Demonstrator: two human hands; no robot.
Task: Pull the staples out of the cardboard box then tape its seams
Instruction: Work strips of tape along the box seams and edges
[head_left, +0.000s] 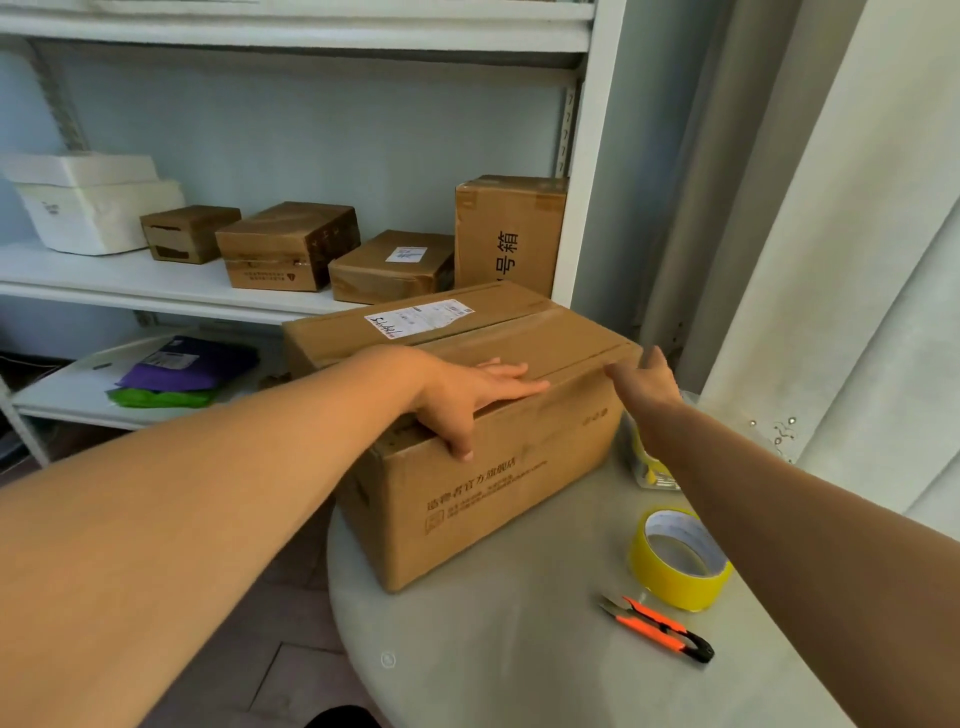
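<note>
Cardboard box (483, 467) sits on round pale table (519, 649), top flaps closed. Left hand (470, 397) lies flat, fingers spread, on near flap, thumb hooked over edge. Right hand (647, 384) open, empty, at box's right top corner. Yellow tape roll (678, 558) and orange snips (657, 626) lie near, untouched. Advice: steady box with both palms, locate staples before lifting flaps; none visible here.

Both forearms are bare along their whole visible length, with no sleeve or cuff showing on either. The left hand (470, 395) wears no glove, ring, watch or band, and its fingers (511, 382) are bare, with a short, unpainted thumbnail. The right hand (649, 387) is likewise ungloved, its wrist plain and unadorned.
</note>
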